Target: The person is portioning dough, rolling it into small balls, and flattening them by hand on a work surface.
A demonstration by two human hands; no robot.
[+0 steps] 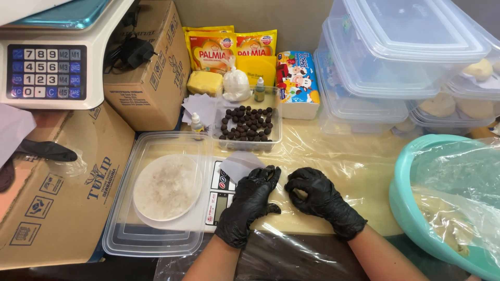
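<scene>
Plastic film (pixel 338 156) is spread over the beige worktop, and both black-gloved hands are rested on it. Left hand (pixel 250 203) is laid nearly flat, fingers loose, gripping nothing, its edge against the small kitchen scale (pixel 221 195). Right hand (pixel 317 198) is curled, fingertips pinched together; whether anything is held cannot be told. Beside them a white disc (pixel 166 186) is seen on a clear lid (pixel 122 229). Farther back, a clear tub of dark balls (pixel 249 125) is placed before yellow packets (pixel 211 49)
</scene>
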